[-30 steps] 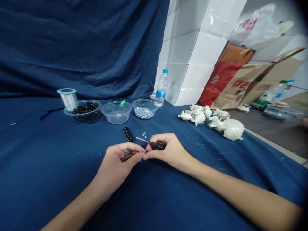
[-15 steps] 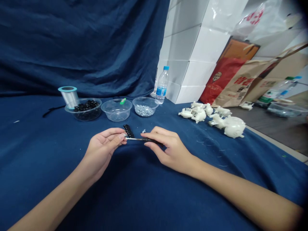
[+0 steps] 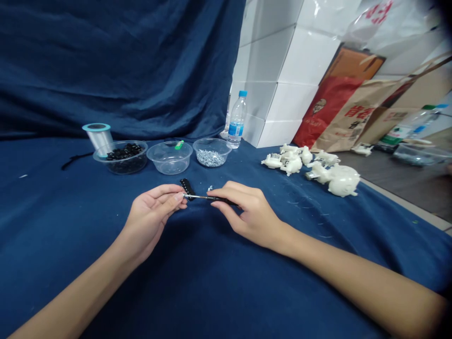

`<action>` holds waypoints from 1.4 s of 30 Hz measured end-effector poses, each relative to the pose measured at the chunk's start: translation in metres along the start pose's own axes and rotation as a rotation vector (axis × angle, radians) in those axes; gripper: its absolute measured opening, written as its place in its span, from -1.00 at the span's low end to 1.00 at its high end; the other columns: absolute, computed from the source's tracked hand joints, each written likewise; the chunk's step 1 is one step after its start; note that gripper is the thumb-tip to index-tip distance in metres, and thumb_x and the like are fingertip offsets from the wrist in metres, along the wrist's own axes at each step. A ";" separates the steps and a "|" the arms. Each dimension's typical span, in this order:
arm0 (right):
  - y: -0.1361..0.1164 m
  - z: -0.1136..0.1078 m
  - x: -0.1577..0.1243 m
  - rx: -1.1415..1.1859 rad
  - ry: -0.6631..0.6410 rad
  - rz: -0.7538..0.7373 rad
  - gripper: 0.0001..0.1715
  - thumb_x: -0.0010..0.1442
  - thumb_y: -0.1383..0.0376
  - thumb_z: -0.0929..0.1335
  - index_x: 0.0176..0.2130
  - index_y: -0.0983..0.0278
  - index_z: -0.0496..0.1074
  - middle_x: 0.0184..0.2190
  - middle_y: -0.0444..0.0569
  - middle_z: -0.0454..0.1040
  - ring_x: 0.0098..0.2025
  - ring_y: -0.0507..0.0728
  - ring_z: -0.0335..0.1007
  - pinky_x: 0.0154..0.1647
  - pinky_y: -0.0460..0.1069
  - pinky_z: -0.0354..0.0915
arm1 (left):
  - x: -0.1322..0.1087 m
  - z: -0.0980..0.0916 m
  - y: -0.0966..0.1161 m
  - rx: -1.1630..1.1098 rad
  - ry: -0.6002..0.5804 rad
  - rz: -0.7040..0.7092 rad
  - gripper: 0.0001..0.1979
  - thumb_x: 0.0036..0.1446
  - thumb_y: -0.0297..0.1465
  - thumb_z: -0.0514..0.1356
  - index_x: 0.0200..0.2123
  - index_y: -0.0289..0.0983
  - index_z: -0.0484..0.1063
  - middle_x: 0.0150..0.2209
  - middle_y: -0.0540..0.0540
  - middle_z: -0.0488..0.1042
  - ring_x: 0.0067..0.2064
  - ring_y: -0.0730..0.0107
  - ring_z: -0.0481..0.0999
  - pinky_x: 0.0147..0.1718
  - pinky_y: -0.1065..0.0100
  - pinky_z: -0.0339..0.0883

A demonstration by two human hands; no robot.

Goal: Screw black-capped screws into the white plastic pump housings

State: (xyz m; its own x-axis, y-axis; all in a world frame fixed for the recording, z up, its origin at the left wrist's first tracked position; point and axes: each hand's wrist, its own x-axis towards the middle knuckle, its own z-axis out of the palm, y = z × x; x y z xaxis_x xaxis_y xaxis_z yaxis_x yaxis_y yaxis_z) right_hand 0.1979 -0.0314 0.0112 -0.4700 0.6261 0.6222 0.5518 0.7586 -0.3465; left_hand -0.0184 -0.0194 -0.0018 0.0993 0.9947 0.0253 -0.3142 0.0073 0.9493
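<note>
My right hand [image 3: 252, 207] grips the dark handle of a slim screwdriver [image 3: 198, 197], held level with its metal shaft pointing left. The thumb and fingertips of my left hand [image 3: 151, 216] are pinched at the screwdriver's tip, around something too small and covered to make out. Just behind those fingertips is a black ridged strip [image 3: 186, 186] with shiny spots; whether it touches my left hand I cannot tell. A few small silvery screws [image 3: 210, 188] lie on the blue cloth beyond my right fingertips.
Along the back stand a clear bowl of black parts [image 3: 126, 165], a clear bowl with a green piece [image 3: 171, 167], a bowl of silvery screws [image 3: 212, 157], a wire spool [image 3: 99, 139] and a water bottle [image 3: 236, 122]. Cream-coloured figures [image 3: 342, 180] lie at right beside white boxes [image 3: 278, 101].
The whole view has shifted slightly, so most things sit a little higher. The screwdriver's handle end has tipped slightly lower relative to its tip. Both hands keep their grips.
</note>
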 end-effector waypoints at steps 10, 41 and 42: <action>0.002 -0.001 -0.002 -0.033 -0.013 -0.014 -0.73 0.34 0.37 0.27 -0.02 0.32 0.48 -0.24 0.04 0.51 -0.26 0.11 0.42 -0.22 0.03 0.37 | -0.001 0.005 -0.001 0.167 0.094 0.145 -0.84 -0.06 -0.44 0.43 -0.35 -0.29 0.57 -0.36 -0.01 0.62 -0.36 0.50 0.58 -0.25 0.52 0.46; 0.013 -0.002 0.005 0.297 -0.004 0.215 -0.91 0.15 0.31 0.46 -0.34 0.27 0.47 -0.34 -0.07 0.53 -0.31 0.08 0.46 -0.25 -0.02 0.34 | -0.008 0.007 0.007 0.345 0.100 0.248 -0.88 -0.08 -0.42 0.42 -0.38 -0.23 0.62 -0.31 -0.08 0.65 -0.24 0.28 0.65 -0.09 0.32 0.51; 0.014 -0.002 0.004 0.260 0.001 0.183 -0.93 0.17 0.31 0.45 -0.31 0.26 0.49 -0.33 -0.07 0.55 -0.31 0.08 0.47 -0.26 -0.02 0.34 | -0.008 0.008 0.007 0.342 0.103 0.245 -0.88 -0.07 -0.42 0.42 -0.38 -0.23 0.62 -0.31 -0.07 0.65 -0.25 0.29 0.65 -0.10 0.33 0.51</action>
State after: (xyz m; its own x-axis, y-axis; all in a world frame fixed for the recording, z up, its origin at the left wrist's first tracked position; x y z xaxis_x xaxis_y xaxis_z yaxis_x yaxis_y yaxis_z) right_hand 0.2053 -0.0186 0.0107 -0.3783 0.7563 0.5338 0.4325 0.6543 -0.6204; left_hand -0.0140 -0.0285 0.0068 -0.0391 0.9679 0.2482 0.0156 -0.2477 0.9687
